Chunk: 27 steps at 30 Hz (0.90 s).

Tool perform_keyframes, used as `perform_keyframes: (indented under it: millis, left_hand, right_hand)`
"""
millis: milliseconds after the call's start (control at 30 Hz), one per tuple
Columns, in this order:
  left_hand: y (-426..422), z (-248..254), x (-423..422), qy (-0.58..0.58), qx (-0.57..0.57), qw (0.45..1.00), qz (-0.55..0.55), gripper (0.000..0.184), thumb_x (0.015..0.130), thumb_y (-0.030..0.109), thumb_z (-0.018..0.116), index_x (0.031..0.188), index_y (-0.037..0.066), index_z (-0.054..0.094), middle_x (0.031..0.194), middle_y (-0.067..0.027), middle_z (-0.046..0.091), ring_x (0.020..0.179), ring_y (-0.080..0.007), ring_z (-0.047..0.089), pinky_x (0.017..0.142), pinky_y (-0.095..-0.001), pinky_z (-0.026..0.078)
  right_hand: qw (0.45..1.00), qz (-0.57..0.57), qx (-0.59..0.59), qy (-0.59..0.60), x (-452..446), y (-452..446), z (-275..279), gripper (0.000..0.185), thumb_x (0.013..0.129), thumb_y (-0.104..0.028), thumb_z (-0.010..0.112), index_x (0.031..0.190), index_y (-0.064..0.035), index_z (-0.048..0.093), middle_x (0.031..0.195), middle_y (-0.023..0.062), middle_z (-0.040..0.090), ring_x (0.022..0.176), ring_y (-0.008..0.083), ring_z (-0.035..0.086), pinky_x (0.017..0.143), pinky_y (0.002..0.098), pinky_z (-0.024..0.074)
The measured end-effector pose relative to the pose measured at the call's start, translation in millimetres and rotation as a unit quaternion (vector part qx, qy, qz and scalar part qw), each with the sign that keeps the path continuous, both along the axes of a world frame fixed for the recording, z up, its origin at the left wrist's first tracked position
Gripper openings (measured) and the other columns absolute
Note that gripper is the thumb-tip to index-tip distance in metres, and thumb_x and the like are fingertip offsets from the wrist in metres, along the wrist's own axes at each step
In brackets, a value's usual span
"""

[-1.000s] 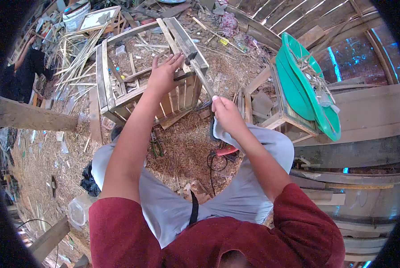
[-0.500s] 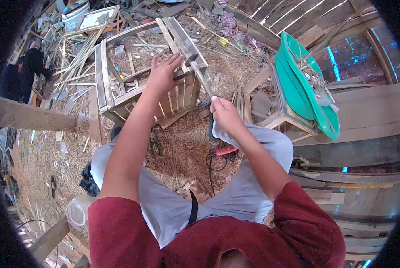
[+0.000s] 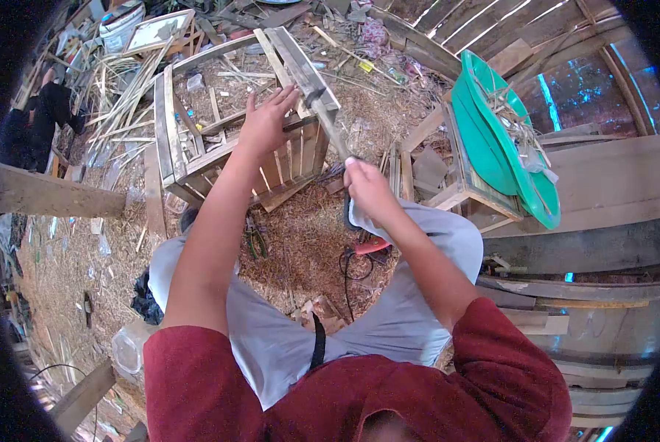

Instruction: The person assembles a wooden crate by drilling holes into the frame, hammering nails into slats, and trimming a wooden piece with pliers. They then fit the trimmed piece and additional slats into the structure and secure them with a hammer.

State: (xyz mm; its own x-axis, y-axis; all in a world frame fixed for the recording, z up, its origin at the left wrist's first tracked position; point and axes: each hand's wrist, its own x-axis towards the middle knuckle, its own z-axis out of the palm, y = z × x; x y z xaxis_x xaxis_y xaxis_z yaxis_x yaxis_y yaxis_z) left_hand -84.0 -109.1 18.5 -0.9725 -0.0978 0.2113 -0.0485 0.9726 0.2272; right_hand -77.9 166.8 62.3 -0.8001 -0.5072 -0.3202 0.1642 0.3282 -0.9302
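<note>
In front of me stands a slatted wooden crate (image 3: 169, 132) with an open frame on top. My left hand (image 3: 262, 127) lies on its near top edge, fingers spread over the wood beside a slat (image 3: 272, 57). My right hand (image 3: 367, 184) is closed around the handle end of a hammer (image 3: 332, 132). The hammer's head, slightly blurred, is at the crate's right corner, over the end of a wide board (image 3: 293, 59). Whether the head touches the wood I cannot tell. Any nail there is too small to see.
A red-handled power tool (image 3: 372, 246) with a black cord and pliers (image 3: 256, 239) lie on the sawdust between my legs. To the right, a green plastic tray (image 3: 484, 125) rests on a wooden frame. Thin wood strips (image 3: 123, 103) are heaped at left. A person in dark clothes (image 3: 46, 121) is beyond.
The hammer in my right hand has shifted slightly, its head a little up and left, and looks more blurred. My left hand keeps its place on the crate.
</note>
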Motion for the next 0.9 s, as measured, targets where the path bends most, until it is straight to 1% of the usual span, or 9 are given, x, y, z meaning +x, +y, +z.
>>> perform_keyframes:
  millis: [67,167,300,400,500,600,733,867,900]
  left_hand:
    - [1.7,0.9,-2.8,-0.001,0.019,1.0,0.004,0.101,0.072,0.02,0.089,0.158,0.024,0.039,0.166,0.0036,0.039,0.151,-0.0219,0.04,0.124,-0.066,0.021]
    - [-2.7,-4.3,-2.0,0.011,0.024,1.0,0.003,0.101,0.072,0.02,0.089,0.159,0.024,0.039,0.166,0.0035,0.04,0.151,-0.0221,0.04,0.124,-0.0657,0.021]
    - [-1.3,-6.2,-2.9,0.006,0.018,1.0,0.006,0.102,0.071,0.02,0.09,0.159,0.025,0.039,0.166,0.0032,0.039,0.151,-0.0221,0.04,0.124,-0.0655,0.021]
    - [-2.2,-3.9,-0.6,0.011,0.035,0.999,-0.002,0.103,0.07,0.019,0.09,0.159,0.025,0.038,0.166,0.0029,0.039,0.151,-0.022,0.04,0.124,-0.0654,0.021]
    - [1.4,2.4,-0.3,-0.022,0.044,0.999,0.004,0.106,0.069,0.015,0.09,0.16,0.025,0.037,0.168,0.0026,0.036,0.154,-0.0234,0.036,0.125,-0.0643,0.015]
    - [0.7,-1.4,-3.8,-0.017,0.046,0.999,0.01,0.106,0.069,0.018,0.09,0.16,0.025,0.037,0.168,0.0033,0.035,0.153,-0.023,0.036,0.125,-0.0647,0.016]
    - [0.0,-2.8,-1.0,-0.018,0.049,0.999,0.006,0.107,0.069,0.02,0.091,0.16,0.025,0.036,0.168,0.0036,0.034,0.154,-0.0226,0.035,0.125,-0.0647,0.016]
    - [-0.2,0.1,-5.0,-0.021,0.05,0.999,0.005,0.11,0.067,0.019,0.092,0.161,0.025,0.036,0.168,0.0038,0.034,0.154,-0.0224,0.035,0.125,-0.0652,0.016]
    - [0.1,0.1,-2.6,-0.021,0.05,0.999,0.006,0.11,0.067,0.018,0.092,0.161,0.025,0.035,0.168,0.0038,0.034,0.154,-0.0223,0.035,0.125,-0.0653,0.016]
  right_hand:
    - [0.999,0.007,0.037,-0.02,-2.0,1.5,4.4,0.046,0.111,-0.045,0.042,0.085,-0.0097,0.054,0.059,-0.0051,0.041,0.043,0.0065,0.034,0.037,0.0274,0.0271]
    - [0.999,-0.03,-0.036,0.0,-0.7,1.2,-2.3,0.046,0.111,-0.046,0.042,0.085,-0.0096,0.054,0.059,-0.0048,0.042,0.043,0.0065,0.036,0.037,0.0272,0.0285]
    - [0.999,0.0,0.043,-0.001,-0.1,0.9,2.4,0.045,0.11,-0.045,0.043,0.085,-0.0098,0.054,0.06,-0.0046,0.043,0.043,0.0066,0.036,0.037,0.0265,0.0281]
    - [1.0,-0.018,0.009,0.02,-0.5,1.2,-5.1,0.044,0.11,-0.045,0.043,0.085,-0.0098,0.054,0.06,-0.0042,0.043,0.043,0.0071,0.036,0.037,0.0265,0.028]
    - [0.999,-0.024,-0.007,0.041,2.4,4.0,-7.5,0.044,0.11,-0.044,0.044,0.085,-0.0103,0.054,0.06,-0.0046,0.043,0.044,0.0068,0.035,0.038,0.0265,0.0273]
    - [0.999,-0.012,0.009,-0.029,0.3,1.4,2.3,0.043,0.111,-0.042,0.043,0.084,-0.0111,0.054,0.061,-0.0057,0.042,0.047,0.0057,0.035,0.041,0.0262,0.0267]
    - [0.991,-0.037,-0.032,0.121,-2.4,-0.8,-26.5,0.044,0.112,-0.043,0.043,0.083,-0.0114,0.054,0.06,-0.0059,0.041,0.048,0.0059,0.035,0.042,0.0264,0.0264]
    - [0.998,-0.032,-0.022,-0.048,-4.4,5.1,-20.7,0.044,0.111,-0.043,0.044,0.083,-0.0113,0.053,0.06,-0.0064,0.039,0.048,0.0055,0.034,0.043,0.0263,0.0262]
    - [0.998,-0.038,-0.039,-0.01,-3.5,3.4,-23.5,0.044,0.111,-0.043,0.044,0.083,-0.0112,0.054,0.06,-0.0061,0.04,0.047,0.0057,0.034,0.042,0.0265,0.026]
